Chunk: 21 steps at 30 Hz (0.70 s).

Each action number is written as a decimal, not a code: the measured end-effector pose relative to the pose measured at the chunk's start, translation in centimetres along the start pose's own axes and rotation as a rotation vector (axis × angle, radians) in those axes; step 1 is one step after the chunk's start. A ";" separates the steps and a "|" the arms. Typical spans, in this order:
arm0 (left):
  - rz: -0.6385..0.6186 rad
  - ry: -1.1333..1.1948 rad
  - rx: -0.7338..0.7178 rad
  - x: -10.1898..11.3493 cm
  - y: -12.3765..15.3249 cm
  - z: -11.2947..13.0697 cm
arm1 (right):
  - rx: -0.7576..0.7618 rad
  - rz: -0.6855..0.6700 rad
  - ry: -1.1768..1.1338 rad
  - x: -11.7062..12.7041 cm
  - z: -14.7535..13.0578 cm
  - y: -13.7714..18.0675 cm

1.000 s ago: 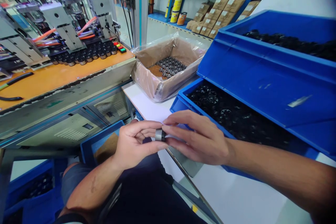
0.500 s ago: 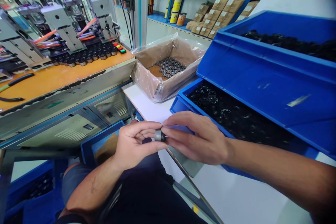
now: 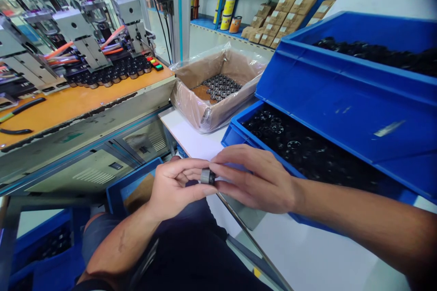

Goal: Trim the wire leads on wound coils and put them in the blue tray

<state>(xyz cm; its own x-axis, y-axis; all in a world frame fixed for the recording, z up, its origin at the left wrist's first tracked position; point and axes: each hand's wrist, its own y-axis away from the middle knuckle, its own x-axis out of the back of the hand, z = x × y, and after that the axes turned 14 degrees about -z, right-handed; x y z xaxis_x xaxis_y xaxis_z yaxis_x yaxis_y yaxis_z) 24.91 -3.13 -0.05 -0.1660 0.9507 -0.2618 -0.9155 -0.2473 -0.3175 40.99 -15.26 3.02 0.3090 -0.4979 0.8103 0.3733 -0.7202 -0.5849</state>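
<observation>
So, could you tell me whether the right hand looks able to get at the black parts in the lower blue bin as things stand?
Probably yes: the lower blue bin is open-topped beside the right hand, though its fingers share the small metal ring with the left hand.

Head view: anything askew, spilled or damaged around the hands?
Nothing stands out. Left hand and right hand pinch a small grey metal ring between their fingertips. The black parts stay inside the blue plastic bin, and the plastic-lined cardboard box of small metal pieces sits upright on the white table.
</observation>
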 end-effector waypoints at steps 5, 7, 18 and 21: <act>0.004 -0.013 0.020 0.0 -0.2 0.1 | -0.029 -0.021 0.013 0.0 0.0 0.1; -0.003 0.026 0.042 -0.1 -0.2 0.2 | -0.022 -0.022 0.022 0.2 0.0 0.1; 0.062 0.093 0.119 -1.2 -0.4 0.6 | 0.099 -0.040 0.206 0.8 -0.3 0.0; 0.160 0.081 0.036 -2.1 -0.5 -0.1 | 0.088 -0.040 0.207 0.4 -0.2 0.0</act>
<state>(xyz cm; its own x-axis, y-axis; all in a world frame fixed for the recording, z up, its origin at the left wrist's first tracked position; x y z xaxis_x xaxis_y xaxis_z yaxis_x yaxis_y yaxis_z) 25.72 -5.03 0.52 -0.2818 0.8814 -0.3791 -0.8927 -0.3857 -0.2332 40.96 -15.57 3.38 0.1092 -0.5650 0.8178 0.4592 -0.7010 -0.5456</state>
